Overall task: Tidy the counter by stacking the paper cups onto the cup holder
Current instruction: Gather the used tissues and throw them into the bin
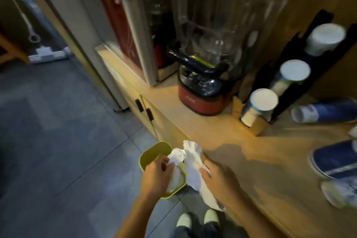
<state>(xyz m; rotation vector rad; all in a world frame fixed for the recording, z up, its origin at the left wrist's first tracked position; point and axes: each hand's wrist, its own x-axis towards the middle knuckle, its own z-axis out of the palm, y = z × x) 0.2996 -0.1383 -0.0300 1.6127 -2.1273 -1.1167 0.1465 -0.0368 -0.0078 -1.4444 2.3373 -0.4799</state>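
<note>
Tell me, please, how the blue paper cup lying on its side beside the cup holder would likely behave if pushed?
The blue paper cup lies on its side on the counter, so a push would probably roll it in a curve, given its taper. Being paper, it looks light and easily crushed. Nothing visibly blocks it on the near side.

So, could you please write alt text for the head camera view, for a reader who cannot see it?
Both bare hands, left hand and right hand, hold crumpled white paper over a small green plastic bin beside a wooden counter. On the counter, a black cup holder carries three cup stacks; blue-and-white paper cups lie loose nearby.
</note>
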